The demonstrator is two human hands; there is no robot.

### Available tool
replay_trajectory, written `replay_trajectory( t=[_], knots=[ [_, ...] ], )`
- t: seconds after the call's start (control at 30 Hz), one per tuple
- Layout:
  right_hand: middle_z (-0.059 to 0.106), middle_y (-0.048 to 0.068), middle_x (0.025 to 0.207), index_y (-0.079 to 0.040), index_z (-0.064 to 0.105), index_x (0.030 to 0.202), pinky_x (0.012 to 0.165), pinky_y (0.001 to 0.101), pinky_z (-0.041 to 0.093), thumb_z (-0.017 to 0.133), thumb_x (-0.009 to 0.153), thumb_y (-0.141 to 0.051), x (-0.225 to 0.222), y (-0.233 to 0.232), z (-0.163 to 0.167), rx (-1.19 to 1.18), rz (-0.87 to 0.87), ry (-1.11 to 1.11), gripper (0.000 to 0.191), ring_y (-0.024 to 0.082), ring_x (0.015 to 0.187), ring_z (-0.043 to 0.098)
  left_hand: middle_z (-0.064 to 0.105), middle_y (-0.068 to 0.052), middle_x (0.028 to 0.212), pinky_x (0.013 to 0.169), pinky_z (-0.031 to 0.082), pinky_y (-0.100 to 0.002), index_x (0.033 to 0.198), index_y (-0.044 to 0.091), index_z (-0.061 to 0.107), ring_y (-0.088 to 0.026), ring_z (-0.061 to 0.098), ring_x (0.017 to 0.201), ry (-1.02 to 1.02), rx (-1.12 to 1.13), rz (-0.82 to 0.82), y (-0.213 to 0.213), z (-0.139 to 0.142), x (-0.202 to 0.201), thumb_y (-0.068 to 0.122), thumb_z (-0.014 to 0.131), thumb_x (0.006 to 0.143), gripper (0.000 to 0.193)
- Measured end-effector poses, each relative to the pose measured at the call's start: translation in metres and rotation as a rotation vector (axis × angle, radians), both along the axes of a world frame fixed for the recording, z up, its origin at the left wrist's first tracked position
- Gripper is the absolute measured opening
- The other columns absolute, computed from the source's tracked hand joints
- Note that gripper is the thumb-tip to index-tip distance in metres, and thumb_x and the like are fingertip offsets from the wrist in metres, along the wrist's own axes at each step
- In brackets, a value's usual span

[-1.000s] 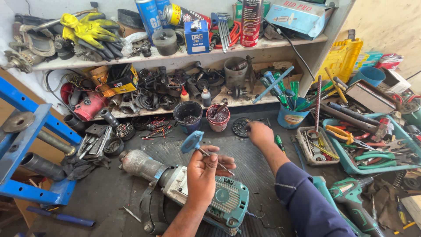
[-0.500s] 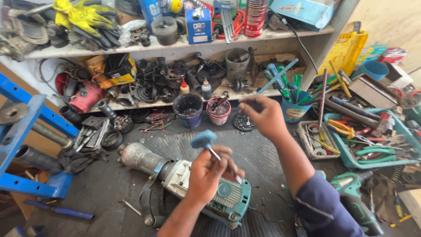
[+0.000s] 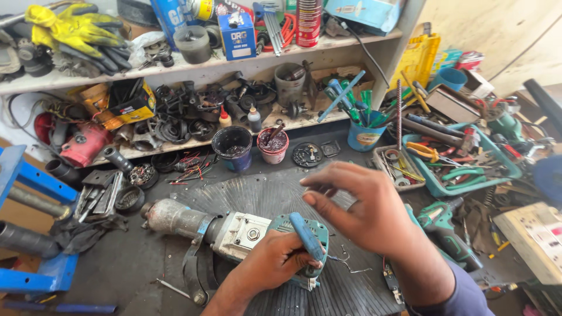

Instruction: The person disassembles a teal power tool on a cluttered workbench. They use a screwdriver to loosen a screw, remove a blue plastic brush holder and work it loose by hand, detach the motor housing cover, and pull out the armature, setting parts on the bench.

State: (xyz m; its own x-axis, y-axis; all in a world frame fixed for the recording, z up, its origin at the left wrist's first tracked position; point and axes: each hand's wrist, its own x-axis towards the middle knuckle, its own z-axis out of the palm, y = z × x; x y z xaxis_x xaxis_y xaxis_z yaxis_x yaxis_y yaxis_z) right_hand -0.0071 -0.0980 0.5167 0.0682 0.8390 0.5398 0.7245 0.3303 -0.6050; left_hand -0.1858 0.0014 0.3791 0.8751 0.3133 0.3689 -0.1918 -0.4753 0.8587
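A grey and teal demolition hammer lies on its side on the dark rubber mat. My left hand grips a blue-handled screwdriver and holds it against the tool's teal rear housing. My right hand hovers just above and to the right of that housing. Its fingers are curled and pinched together; whether something small sits between them I cannot tell. Thin loose wires stick out of the housing beneath it.
A dark blue pot and a pink pot stand behind the tool. Shelves hold yellow gloves, coils and cans. A teal tray with pliers sits right, a green drill beside my forearm, a blue frame left.
My right hand has come back from the far side of the mat to just over the tool's rear housing. My left hand has kept the screwdriver on the housing.
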Motion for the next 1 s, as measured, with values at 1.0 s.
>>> replay_trajectory(
  t=[1.0],
  knots=[
    [0.065,0.011,0.089,-0.004,0.057,0.074,0.109,0.0549,0.048,0.062,0.1,-0.03,0.012,-0.018,-0.099,0.354,0.265,0.163,0.037,0.033,0.102,0.066,0.064,-0.009,0.129,0.107,0.028,-0.059,0.122,0.017,0.075,-0.034,0.05,0.127,0.0,0.854,0.286,-0.003,-0.014,0.082,0.048,0.078,0.067,0.064]
  ],
)
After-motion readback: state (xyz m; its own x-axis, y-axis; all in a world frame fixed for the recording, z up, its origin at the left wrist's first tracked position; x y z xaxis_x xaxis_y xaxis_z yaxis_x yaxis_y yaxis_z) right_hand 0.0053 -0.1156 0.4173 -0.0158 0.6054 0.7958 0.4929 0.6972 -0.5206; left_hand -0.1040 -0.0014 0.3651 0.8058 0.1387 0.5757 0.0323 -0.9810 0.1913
